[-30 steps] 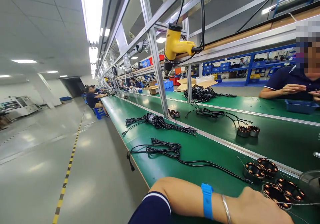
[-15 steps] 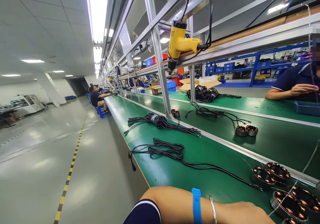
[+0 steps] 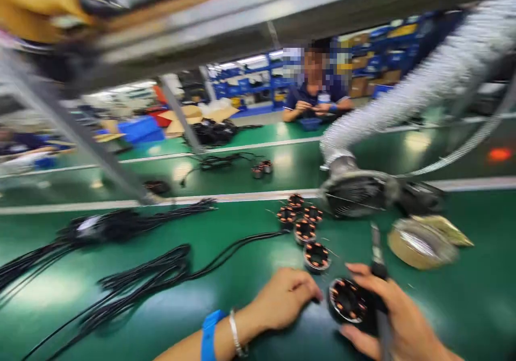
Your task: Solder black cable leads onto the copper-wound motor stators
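My right hand (image 3: 403,310) has its thumb and fingers around a motor stator (image 3: 349,301), a dark ring with copper windings. A slim dark tool with a metallic tip (image 3: 378,253) lies along the same hand; blur hides its kind. Just left of the stator is my left hand (image 3: 284,299), its fingers curled and pressed together low over the table. Whatever those fingertips may hold is hidden. Beyond the hands stands a group of several more stators (image 3: 305,231), one of them (image 3: 316,256) nearest me, with thin wires sticking out.
Black cables (image 3: 161,275) lie at the left, beside a tied cable bundle (image 3: 105,226). A fan-like unit (image 3: 355,192) with a silver flexible duct (image 3: 403,87) stands behind the tape roll (image 3: 421,243). Overhead runs a metal beam (image 3: 209,22). A co-worker (image 3: 316,95) sits across the green table (image 3: 226,318).
My view has swung right and down. Both hands now show, the right one around a stator. The fan-like unit, duct and tape roll have come into view, while the aisle has left it.
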`<state>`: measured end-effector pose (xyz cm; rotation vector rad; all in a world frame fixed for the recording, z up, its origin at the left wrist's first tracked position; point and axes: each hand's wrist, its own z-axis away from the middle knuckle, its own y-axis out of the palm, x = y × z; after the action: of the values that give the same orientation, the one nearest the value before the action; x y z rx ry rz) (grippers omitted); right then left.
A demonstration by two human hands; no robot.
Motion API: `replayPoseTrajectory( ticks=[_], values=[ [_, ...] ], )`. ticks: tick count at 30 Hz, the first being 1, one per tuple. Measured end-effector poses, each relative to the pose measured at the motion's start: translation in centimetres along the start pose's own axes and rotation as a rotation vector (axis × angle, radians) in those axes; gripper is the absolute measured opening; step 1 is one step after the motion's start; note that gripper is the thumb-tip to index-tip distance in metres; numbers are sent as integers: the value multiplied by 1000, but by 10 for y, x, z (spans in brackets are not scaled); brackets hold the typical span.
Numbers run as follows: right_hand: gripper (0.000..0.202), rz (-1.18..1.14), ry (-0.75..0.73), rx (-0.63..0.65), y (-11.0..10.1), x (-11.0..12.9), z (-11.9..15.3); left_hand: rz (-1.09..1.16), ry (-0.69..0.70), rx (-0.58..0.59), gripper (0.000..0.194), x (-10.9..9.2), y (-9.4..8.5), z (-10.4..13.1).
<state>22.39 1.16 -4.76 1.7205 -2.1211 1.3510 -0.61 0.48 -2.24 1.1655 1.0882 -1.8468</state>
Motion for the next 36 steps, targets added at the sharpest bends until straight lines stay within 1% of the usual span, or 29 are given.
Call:
replayPoseTrajectory(
  ticks=[1,2,4,6,8,11,17,18,20,22,24,27,29,30,31,32,33,34,36],
  values=[
    [47,39,21,-47,-1,3,8,39,15,-19,38,0,-3,-4],
    [46,40,29,-48,-1,5,11,85,2,-35,41,0,-4,-8],
    [47,-15,-5,-15,1,8,9,172,-77,-31,52,-2,-5,-14],
    [50,-73,-43,31,1,10,4,212,-146,30,64,-5,-4,-15],
    [53,-89,-51,62,-1,11,2,195,-145,107,67,-8,-4,-14],
    [56,-89,-42,83,-3,11,3,145,-117,166,59,-13,-5,-9],
    [52,-109,5,83,-1,11,4,133,-165,236,46,-19,-13,2],
    [51,-104,11,79,-1,12,3,123,-164,227,41,-21,-15,3],
    [51,-88,7,70,0,14,1,123,-160,173,29,-27,-15,3],
    [52,-80,0,67,0,16,0,151,-170,124,20,-30,-12,1],
    [55,-81,0,73,0,17,-1,189,-216,118,18,-31,-7,-2],
    [57,-79,5,75,2,19,-1,222,-295,140,26,-30,-1,-2],
    [57,-64,10,67,3,19,0,198,-284,100,31,-33,-1,1],
    [57,-59,11,65,3,19,1,125,-242,67,32,-37,-2,3],
    [57,-60,11,64,4,19,1,1,-172,43,29,-43,-2,6],
    [57,-65,9,62,4,18,2,-171,-78,40,23,-51,-3,8],
    [58,-74,5,57,5,17,3,-377,26,67,18,-59,-2,10],
    [58,-87,0,46,5,16,4,-595,120,121,21,-68,-1,12],
    [59,-114,-6,26,6,14,6,-974,231,252,32,-86,3,12]
  ],
)
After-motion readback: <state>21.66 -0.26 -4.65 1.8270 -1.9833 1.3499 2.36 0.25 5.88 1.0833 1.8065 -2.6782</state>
